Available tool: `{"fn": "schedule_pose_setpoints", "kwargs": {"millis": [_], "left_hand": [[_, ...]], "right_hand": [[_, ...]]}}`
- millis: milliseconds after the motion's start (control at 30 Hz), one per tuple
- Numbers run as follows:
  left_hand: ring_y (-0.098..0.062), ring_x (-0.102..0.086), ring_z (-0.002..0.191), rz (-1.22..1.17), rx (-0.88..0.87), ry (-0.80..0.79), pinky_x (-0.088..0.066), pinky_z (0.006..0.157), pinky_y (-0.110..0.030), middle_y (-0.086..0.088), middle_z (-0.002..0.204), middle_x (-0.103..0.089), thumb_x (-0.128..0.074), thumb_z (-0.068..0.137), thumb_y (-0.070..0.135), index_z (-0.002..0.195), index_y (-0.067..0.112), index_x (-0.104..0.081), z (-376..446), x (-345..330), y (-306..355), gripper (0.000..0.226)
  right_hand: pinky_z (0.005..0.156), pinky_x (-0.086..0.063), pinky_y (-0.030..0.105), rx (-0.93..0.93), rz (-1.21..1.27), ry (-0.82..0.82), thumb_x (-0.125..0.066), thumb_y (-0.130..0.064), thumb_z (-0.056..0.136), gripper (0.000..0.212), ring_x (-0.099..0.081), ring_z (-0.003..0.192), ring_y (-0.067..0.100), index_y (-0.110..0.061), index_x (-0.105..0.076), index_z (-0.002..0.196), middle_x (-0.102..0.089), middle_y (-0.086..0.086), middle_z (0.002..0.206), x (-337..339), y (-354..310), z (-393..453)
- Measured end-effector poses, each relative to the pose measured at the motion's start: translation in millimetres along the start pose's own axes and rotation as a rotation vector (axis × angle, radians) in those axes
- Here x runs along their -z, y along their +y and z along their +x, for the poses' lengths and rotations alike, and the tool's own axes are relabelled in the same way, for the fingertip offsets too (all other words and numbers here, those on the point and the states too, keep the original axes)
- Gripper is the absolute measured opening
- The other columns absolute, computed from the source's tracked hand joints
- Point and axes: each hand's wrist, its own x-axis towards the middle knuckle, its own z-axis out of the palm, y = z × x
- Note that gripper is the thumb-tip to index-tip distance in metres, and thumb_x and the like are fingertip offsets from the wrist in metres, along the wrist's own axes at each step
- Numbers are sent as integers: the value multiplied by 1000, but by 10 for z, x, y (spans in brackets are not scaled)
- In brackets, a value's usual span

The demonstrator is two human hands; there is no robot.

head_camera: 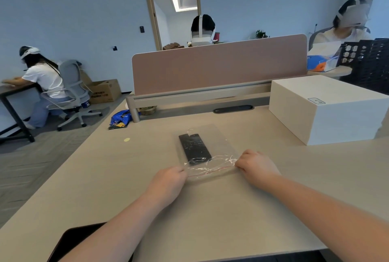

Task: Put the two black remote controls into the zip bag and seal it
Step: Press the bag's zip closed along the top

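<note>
Hands — left (168,179) | right (255,166) — pinching zip bag (210,169) corners

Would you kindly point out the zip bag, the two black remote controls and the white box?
zip bag (219,141): head view, clear upper right part.
black remote controls (194,148): head view, middle of the pair inside the bag.
white box (322,91): head view, top face.

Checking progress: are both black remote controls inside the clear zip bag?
Inside: both black remote controls lie side by side under the clear zip bag's film.
</note>
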Motion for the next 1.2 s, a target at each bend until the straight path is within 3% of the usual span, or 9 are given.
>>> {"fn": "schedule_pose_setpoints", "kwargs": {"millis": [100,167,267,400,533,700,900,1033,1200], "left_hand": [[-15,-54,38,185,-42,64,-33,29,-20,7,48,-54,-87,43,25,50,18,-53,14,-42,-8,35],[-16,-55,39,211,-87,93,-35,28,-22,7,50,-55,-85,47,26,51,18,-53,14,-35,5,34],[-18,-57,40,166,-93,172,-36,28,-22,6,51,-56,-71,62,26,53,18,-54,31,-33,17,21],[-20,-58,41,117,-69,254,-38,29,-21,3,51,-58,-47,70,26,53,17,-58,29,-41,14,22],[-21,-60,43,100,-61,309,-40,31,-22,1,54,-61,-48,74,25,57,17,-61,2,-87,-36,23],[-21,-61,46,84,-51,334,-41,33,-23,2,55,-62,-51,77,27,59,18,-62,-28,-150,-58,23],[-18,-61,49,82,-23,312,-42,34,-22,3,53,-62,-61,71,25,55,19,-60,6,-176,-6,17],[-18,-59,47,104,-38,248,-36,34,-20,3,47,-57,-78,52,21,48,19,-55,32,-143,30,24],[-16,-60,47,73,-25,240,-36,34,-17,2,46,-58,-68,51,21,47,18,-55,25,-77,45,15]], "right_hand": [[92,-41,33,25,86,149,-45,-12,88,24,-49,121,23,-16,-65,101,-68,0,108,40,-14,-28],[94,-44,37,92,118,255,-49,-18,83,32,-51,122,26,-18,-65,111,-68,-1,115,76,-88,-26],[101,-43,40,241,175,203,-56,-31,81,46,-52,125,25,-21,-58,126,-62,1,129,117,-297,26],[74,-56,23,418,53,271,-82,-47,58,38,-70,90,12,-29,-73,90,-75,-13,90,17,-636,172],[61,-49,19,396,8,320,-82,-32,56,18,-64,63,12,-25,-66,58,-66,-11,56,-53,-890,315],[63,-27,25,300,-1,324,-84,-18,46,23,-60,56,14,-22,-62,53,-60,-7,49,-120,-951,400],[60,-38,25,312,-13,331,-77,-15,47,19,-58,53,14,-22,-60,51,-57,-7,47,-133,-947,388],[57,-44,22,378,-45,332,-65,-11,47,14,-57,50,15,-23,-59,50,-56,-7,46,-107,-975,368],[56,-48,21,396,-82,338,-71,-8,45,20,-56,50,15,-22,-57,49,-55,-7,44,-120,-965,366]]}}
